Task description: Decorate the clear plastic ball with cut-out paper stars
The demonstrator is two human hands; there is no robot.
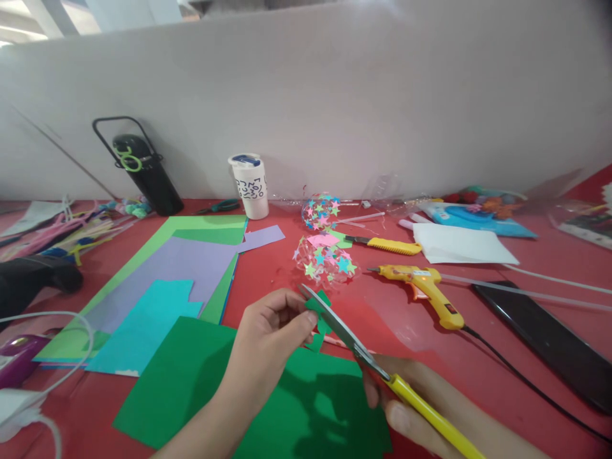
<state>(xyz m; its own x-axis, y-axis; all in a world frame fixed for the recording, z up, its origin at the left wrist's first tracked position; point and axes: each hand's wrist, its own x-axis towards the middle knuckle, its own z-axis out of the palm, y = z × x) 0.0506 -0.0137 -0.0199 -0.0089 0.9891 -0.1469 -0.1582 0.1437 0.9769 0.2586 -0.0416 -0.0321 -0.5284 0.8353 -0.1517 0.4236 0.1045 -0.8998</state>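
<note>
My left hand (272, 328) pinches a small piece of green paper (323, 326) between thumb and fingers. In my right hand (411, 395) is a pair of scissors (351, 341) with yellow handles, its blades lying against that green piece. Whether the blades are parted is hard to make out. Below both hands a large dark green sheet (191, 376) lies on the red table, with the hands' shadow on it. Just beyond the left fingertips sits a clear ball covered in coloured paper stars (329, 261).
To the right lie a yellow glue gun (421, 284) with its cord, a yellow utility knife (387, 245) and a black phone (549, 338). Coloured paper sheets (191, 261) are stacked at left. A white cup (252, 188) and black bottle (150, 178) stand near the wall.
</note>
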